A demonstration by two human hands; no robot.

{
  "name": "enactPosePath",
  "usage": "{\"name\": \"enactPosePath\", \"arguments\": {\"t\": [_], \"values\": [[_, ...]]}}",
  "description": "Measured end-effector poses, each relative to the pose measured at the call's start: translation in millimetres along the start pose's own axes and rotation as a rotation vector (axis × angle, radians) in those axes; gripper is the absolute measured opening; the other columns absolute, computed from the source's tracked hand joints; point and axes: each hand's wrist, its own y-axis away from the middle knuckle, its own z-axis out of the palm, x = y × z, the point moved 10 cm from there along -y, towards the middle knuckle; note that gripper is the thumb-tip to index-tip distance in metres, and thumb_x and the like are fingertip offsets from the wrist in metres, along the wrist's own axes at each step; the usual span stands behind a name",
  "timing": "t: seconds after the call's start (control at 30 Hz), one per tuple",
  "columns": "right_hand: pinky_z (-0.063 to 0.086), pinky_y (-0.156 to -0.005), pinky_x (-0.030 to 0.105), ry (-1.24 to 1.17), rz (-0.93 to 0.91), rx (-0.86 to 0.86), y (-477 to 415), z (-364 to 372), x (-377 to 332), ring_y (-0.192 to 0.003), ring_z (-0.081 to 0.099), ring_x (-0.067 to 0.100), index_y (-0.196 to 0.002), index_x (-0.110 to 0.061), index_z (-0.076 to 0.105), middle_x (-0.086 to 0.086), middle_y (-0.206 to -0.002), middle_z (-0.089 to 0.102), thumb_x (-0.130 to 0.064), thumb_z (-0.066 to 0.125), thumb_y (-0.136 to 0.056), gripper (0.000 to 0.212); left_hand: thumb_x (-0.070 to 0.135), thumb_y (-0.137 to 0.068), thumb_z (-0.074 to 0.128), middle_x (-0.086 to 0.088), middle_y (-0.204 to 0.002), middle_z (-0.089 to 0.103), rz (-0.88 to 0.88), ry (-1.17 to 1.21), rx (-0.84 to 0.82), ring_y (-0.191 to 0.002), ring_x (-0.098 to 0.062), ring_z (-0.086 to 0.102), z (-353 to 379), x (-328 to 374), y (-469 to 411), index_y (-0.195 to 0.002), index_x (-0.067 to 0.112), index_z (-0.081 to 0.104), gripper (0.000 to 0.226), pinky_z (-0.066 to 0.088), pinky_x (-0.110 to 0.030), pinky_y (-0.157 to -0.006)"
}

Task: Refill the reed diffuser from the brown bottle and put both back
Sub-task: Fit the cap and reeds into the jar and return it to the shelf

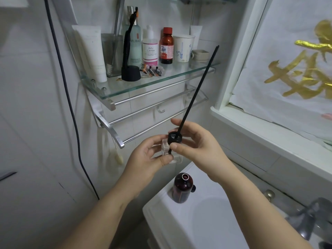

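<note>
Your left hand [149, 155] has its grip wrapped around the clear diffuser bottle [168, 151], held up in the air above the sink's edge [158, 200]. Your right hand [194, 146] pinches the black collar [174, 138] at the bottle's mouth, one black reed [196, 90] slanting up to the right through it. Below, the brown bottle [182, 187] stands uncapped on the sink's edge, its black cap [193, 188] just beside it.
</note>
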Motion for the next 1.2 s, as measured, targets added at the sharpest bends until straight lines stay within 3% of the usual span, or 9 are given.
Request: {"name": "enactPosePath", "arguments": {"t": [0.13,0.33,0.6,0.73,0.8,0.9,1.03,1.13,1.2], "values": [[0.046,-0.105,0.042,0.084,0.0,0.037,2,-4,4,-0.105,0.063,0.009,-0.127,-0.03,0.06,-0.014,-0.097,0.063,-0.017,0.084,-0.072,0.062,-0.003,-0.081,0.069,0.001,-0.117,0.07,-0.004,-0.011,-0.01,-0.114,-0.012,0.063,9,-3,2,-0.113,0.028,0.063,0.045,0.052,-0.043,-0.096],[0.04,-0.111,0.047,-0.032,0.048,-0.059,9,-7,9,-0.123,0.059,0.012,-0.13,-0.032,0.058,-0.01,-0.125,0.067,-0.022,0.066,-0.083,0.049,-0.003,-0.081,0.068,0.006,-0.116,0.069,0.016,0.008,-0.002,-0.114,-0.01,0.063,12,2,3,-0.115,0.027,0.062,0.046,0.054,-0.033,-0.092],[0.047,-0.102,0.045,0.083,0.034,0.058,5,-19,5,-0.099,0.065,0.012,-0.098,-0.026,0.065,-0.001,-0.099,0.071,-0.019,0.087,-0.068,0.038,-0.003,-0.079,0.069,0.003,-0.114,0.07,0.018,-0.014,-0.004,-0.111,-0.011,0.064,16,3,5,-0.113,0.027,0.062,0.046,0.052,-0.042,-0.096],[0.045,-0.106,0.042,0.065,0.075,-0.014,8,-13,7,-0.115,0.059,0.003,-0.121,-0.032,0.06,-0.01,-0.115,0.068,-0.029,0.085,-0.068,0.059,0.016,-0.072,0.075,0.0,-0.116,0.07,0.015,-0.006,-0.014,-0.113,-0.013,0.064,16,6,6,-0.116,0.025,0.062,0.047,0.052,-0.044,-0.096],[0.042,-0.109,0.044,-0.011,0.082,-0.077,8,-7,4,-0.122,0.058,0.005,-0.129,-0.03,0.057,-0.012,-0.121,0.068,-0.029,0.075,-0.075,0.057,0.009,-0.076,0.073,0.008,-0.113,0.071,0.023,-0.018,-0.012,-0.111,-0.008,0.064,14,8,6,-0.116,0.026,0.062,0.045,0.053,-0.042,-0.096],[0.038,-0.112,0.047,-0.017,0.073,-0.119,8,-4,-1,-0.123,0.059,0.012,-0.126,-0.027,0.061,-0.008,-0.122,0.07,-0.021,0.065,-0.082,0.045,-0.002,-0.08,0.068,0.013,-0.113,0.071,0.024,-0.024,-0.003,-0.111,-0.007,0.064,10,8,5,-0.117,0.024,0.061,0.045,0.053,-0.041,-0.096],[0.042,-0.108,0.048,0.045,0.055,-0.05,4,-6,-5,-0.11,0.065,0.01,-0.111,-0.029,0.068,-0.01,-0.106,0.074,-0.02,0.076,-0.078,0.035,-0.003,-0.079,0.069,0.005,-0.114,0.07,0.024,-0.025,0.009,-0.111,-0.012,0.064,7,8,4,-0.117,0.022,0.061,0.046,0.053,-0.045,-0.096],[0.044,-0.106,0.045,0.091,0.033,0.012,2,-8,-9,-0.103,0.064,0.013,-0.108,-0.029,0.066,-0.01,-0.098,0.07,-0.017,0.085,-0.072,0.042,-0.001,-0.078,0.071,0.0,-0.115,0.07,0.031,-0.015,0.004,-0.112,-0.015,0.064,7,9,4,-0.116,0.021,0.062,0.045,0.053,-0.047,-0.094],[0.044,-0.107,0.043,0.115,0.033,-0.002,3,-6,-10,-0.108,0.061,0.009,-0.117,-0.033,0.061,-0.013,-0.102,0.066,-0.019,0.086,-0.07,0.056,0.011,-0.073,0.075,-0.001,-0.115,0.07,0.035,-0.003,-0.007,-0.113,-0.017,0.064,8,12,4,-0.116,0.022,0.063,0.045,0.054,-0.047,-0.093]]}}
